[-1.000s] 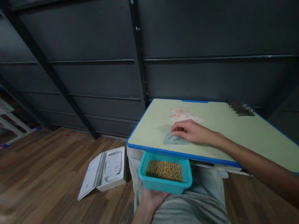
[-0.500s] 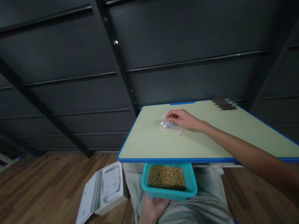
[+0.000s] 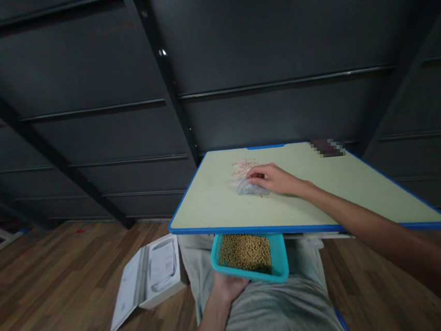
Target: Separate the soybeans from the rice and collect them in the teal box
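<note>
My right hand (image 3: 270, 177) is over the table, its fingers closed on a clear plastic protractor (image 3: 246, 188) whose curved side faces the near edge. Pinkish crumbs (image 3: 244, 167) are scattered on the tabletop just behind the protractor. Below the table's near edge, my left hand (image 3: 230, 285) grips a turquoise plastic tray (image 3: 279, 256) from beneath, and its fingers are mostly hidden. Small round tan beans (image 3: 246, 250) fill most of the tray, which is above my lap, with its far rim close to the table edge.
The pale yellow-green table (image 3: 204, 203) has a raised blue border. A dark blurred-out object (image 3: 326, 147) lies at its far right corner. An opened white box (image 3: 162, 270) stands on the wooden floor (image 3: 72, 284) to the left. A dark panelled wall (image 3: 270, 36) rises behind the table.
My right hand has drawn the protractor slightly towards the near edge, and more pinkish crumbs show behind it. My left hand still supports the tray, and the view has shifted a little.
</note>
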Motion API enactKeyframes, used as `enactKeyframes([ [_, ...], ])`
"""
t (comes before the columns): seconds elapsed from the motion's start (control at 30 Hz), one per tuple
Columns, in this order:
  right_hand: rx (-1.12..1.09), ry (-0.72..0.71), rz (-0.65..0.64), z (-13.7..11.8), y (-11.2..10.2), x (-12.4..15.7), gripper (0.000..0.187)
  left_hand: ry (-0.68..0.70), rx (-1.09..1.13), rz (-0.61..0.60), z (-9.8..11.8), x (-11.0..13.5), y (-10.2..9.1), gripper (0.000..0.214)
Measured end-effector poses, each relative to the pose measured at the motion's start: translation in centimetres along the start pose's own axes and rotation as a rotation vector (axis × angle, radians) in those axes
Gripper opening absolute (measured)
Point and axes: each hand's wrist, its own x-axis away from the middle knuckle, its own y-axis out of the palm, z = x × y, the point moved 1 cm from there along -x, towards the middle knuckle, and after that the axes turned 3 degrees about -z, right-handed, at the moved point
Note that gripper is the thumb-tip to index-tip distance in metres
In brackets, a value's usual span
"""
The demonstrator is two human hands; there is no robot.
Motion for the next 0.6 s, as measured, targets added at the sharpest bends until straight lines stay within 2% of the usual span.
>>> enactKeyframes([
  [0.3,-0.113,0.015,-0.042,-1.0,0.3,0.6,0.019,0.029,0.033,0.039,0.2,-0.5,-0.9,0.037],
  [0.43,-0.185,0.05,-0.148,-1.5,0.8,0.9,0.019,0.038,0.018,0.028,0.1,-0.2,-0.5,0.036],
  [0.53,-0.294,0.082,-0.252,-2.0,1.3,1.0,0.022,0.031,0.001,0.008,-0.2,0.1,-0.1,0.021],
  [0.6,-0.367,0.106,-0.323,-2.3,1.5,1.2,0.024,0.009,-0.01,-0.005,-0.4,0.4,0.2,0.021],
])
